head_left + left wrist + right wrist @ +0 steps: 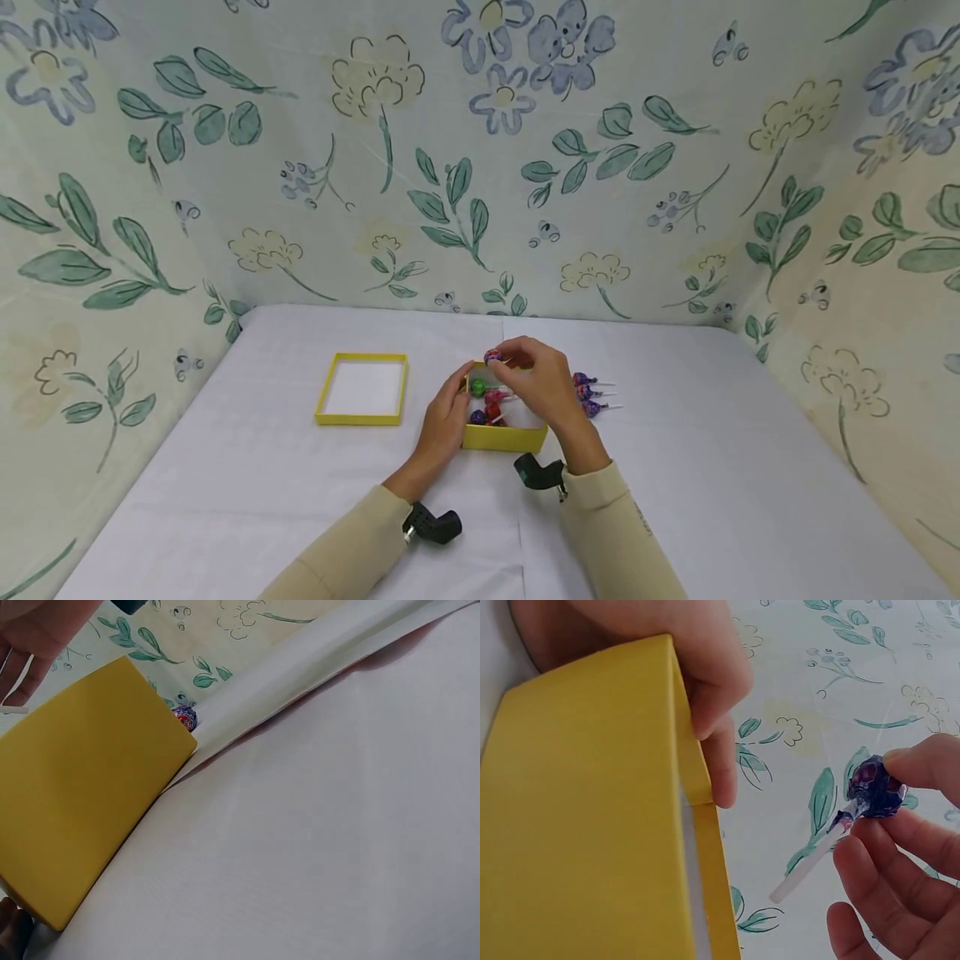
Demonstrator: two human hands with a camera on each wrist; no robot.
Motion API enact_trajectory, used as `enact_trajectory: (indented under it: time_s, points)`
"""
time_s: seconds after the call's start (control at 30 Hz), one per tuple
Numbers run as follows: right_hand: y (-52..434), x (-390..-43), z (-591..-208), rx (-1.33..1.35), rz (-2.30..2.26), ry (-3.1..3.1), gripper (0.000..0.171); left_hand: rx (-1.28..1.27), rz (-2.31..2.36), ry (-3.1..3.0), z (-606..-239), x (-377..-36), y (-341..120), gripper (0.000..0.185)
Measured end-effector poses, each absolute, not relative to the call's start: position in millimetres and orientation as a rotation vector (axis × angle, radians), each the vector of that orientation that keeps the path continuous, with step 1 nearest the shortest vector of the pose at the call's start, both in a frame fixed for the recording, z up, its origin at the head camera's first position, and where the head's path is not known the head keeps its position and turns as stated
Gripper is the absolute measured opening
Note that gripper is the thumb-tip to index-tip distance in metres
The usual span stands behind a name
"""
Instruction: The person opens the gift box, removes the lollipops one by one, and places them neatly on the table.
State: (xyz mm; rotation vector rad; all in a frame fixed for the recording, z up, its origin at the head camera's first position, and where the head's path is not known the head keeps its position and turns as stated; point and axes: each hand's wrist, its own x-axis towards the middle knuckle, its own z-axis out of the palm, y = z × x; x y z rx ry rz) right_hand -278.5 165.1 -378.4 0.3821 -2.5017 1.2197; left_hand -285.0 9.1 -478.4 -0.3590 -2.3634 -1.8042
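Observation:
My right hand [542, 385] pinches a lollipop [876, 787] by its purple wrapped head, thumb on one side and fingertips on the other. Its white stick hangs free, pointing down and left in the right wrist view. The lollipop is just above the far rim of an open yellow box [504, 439]. Along the box's left side, my left hand [442, 425] grips the wall, its fingers bent over the rim. Inside the box lie a green lollipop [478, 387], a pink one [494, 396], a red one [492, 412] and a dark purple one [477, 417].
A square yellow-rimmed lid [358, 420] lies on the white tablecloth [247, 467], left of the box. Three purple lollipops [592, 409] lie in a column to the right, sticks pointing right. Floral fabric [465, 125] hangs behind and at both sides.

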Motion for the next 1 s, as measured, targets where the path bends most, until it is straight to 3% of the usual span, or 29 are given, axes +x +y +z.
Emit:
enact_trajectory:
  time_s: [1.0]
  points:
    - [220.3,-261.5,-372.9,0.353,1.041,-2.549,0.022,-0.370,-1.802,-2.336,-482.5,-286.1,9.7,0.048]
